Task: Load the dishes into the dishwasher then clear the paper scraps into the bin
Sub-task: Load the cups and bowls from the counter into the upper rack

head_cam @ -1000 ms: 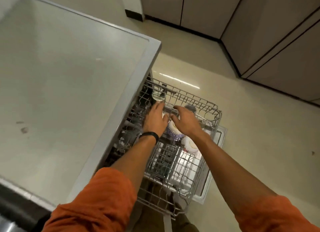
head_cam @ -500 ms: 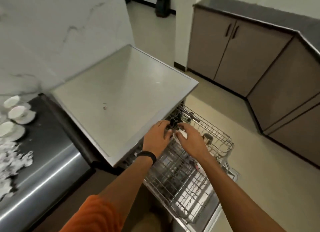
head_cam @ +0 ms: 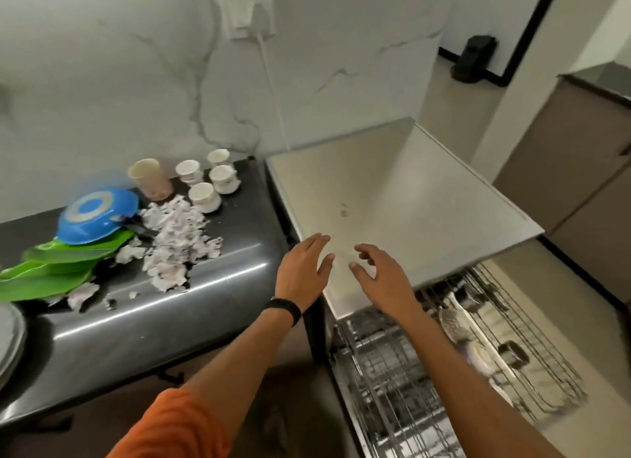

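Reach left hand (head_cam: 304, 269) and right hand (head_cam: 382, 280), empty with fingers (head_cam: 317, 242) spread, across to the white cups (head_cam: 205, 193) far left on the bench (head_cam: 136, 321). Lift one apiece, clear of the paper scraps (head_cam: 177, 245), then seat in the near-right rack (head_cam: 386, 372).

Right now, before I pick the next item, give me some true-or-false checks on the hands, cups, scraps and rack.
1. Both hands hold nothing. True: the left hand and right hand are open.
2. Four white cups stand on the counter. True.
3. The paper scraps are in the bin. False: they lie on the counter.
4. The dishwasher rack is pushed in. False: it is pulled out.
5. The blue dish sits in the rack. False: it is on the counter.
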